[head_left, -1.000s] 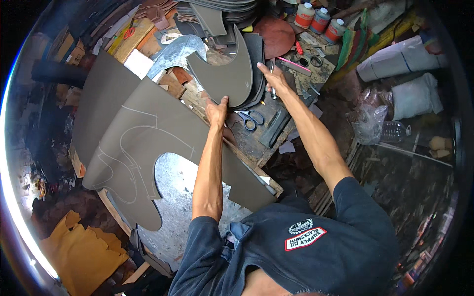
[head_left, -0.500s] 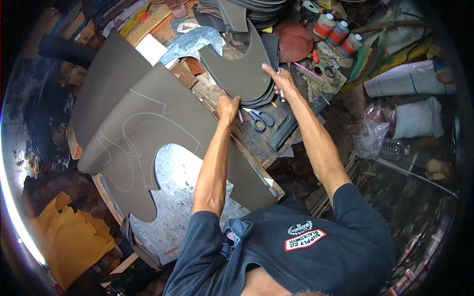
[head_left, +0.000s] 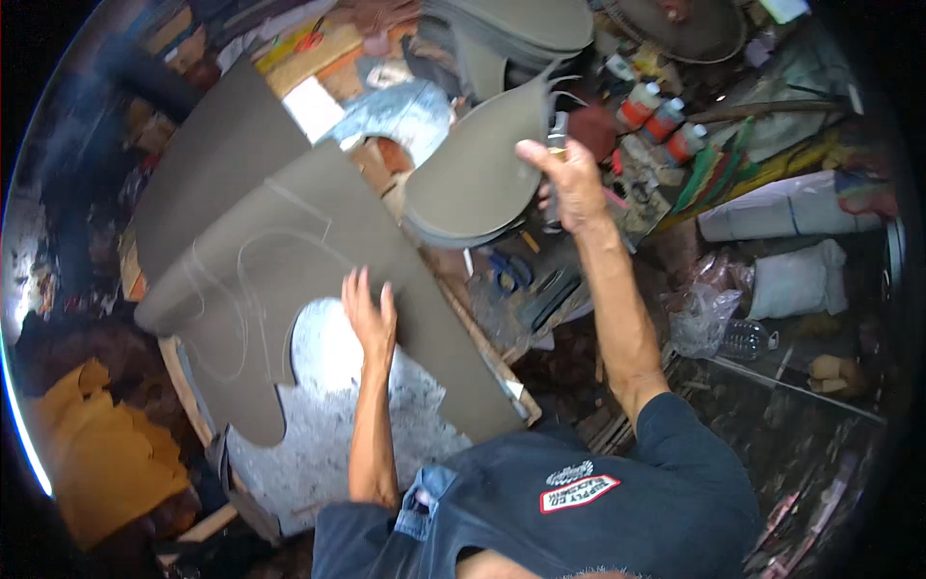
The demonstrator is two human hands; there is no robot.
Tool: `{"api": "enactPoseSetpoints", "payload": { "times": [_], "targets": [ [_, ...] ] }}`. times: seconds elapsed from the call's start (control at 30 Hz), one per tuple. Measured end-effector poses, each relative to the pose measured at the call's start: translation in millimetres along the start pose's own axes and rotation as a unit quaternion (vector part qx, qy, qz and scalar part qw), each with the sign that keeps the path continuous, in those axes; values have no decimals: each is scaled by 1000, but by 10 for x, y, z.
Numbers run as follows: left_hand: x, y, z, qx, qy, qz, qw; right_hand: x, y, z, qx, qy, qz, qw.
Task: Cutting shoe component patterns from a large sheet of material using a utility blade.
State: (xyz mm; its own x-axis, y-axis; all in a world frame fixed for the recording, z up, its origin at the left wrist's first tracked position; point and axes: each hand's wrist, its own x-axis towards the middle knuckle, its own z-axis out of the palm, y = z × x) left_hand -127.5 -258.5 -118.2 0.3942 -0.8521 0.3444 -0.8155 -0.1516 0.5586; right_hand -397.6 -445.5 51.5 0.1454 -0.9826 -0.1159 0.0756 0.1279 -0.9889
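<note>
Fingers (head_left: 355, 294) of your left hand (head_left: 374, 333) stand apart over a marked sheet (head_left: 307, 256); those of your right hand (head_left: 577, 188) are wrapped round a slim dark tool (head_left: 558, 130).

From the left, an ochre piece (head_left: 106, 454) lies low in view, followed by the marked sheet, grey-brown, bent in a broad fold and crossed by pale curved lines. A mottled pale board (head_left: 318, 463) shows within its curved cut-out. Your left hand is at that curve; whether it touches cannot be told. Farther right, a stack of rounded pieces (head_left: 477, 159) reaches to just beside your right hand, with blue-handled scissors (head_left: 508, 270) nearer you. You grip the tool roughly lengthwise along the stack's right edge. Beyond stand three bottles (head_left: 664, 121), and at far right lies a white bundle (head_left: 791, 217).
</note>
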Motion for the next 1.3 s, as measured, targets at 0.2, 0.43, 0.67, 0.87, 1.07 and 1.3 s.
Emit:
{"api": "enactPoseSetpoints", "payload": {
  "times": [0.2,0.43,0.67,0.87,1.07,1.3],
  "targets": [
    [-542,-64,37,76,-50,-23,996,479,-423,587,30,-120,-80,989],
    [-525,-46,12,62,-49,-49,996,1387,-1148,852,-43,-59,-234,969],
    [-484,-34,-9,58,-58,-53,995,2599,-1205,190,272,26,-261,926],
    [-455,18,-9,66,-69,-56,994,3032,-205,225,349,217,10,911],
    [-511,56,26,65,-70,-56,994,2960,145,195,312,249,44,916],
    [-566,-50,17,64,-50,-65,995,1501,691,635,397,-44,118,909]
  ]
}}
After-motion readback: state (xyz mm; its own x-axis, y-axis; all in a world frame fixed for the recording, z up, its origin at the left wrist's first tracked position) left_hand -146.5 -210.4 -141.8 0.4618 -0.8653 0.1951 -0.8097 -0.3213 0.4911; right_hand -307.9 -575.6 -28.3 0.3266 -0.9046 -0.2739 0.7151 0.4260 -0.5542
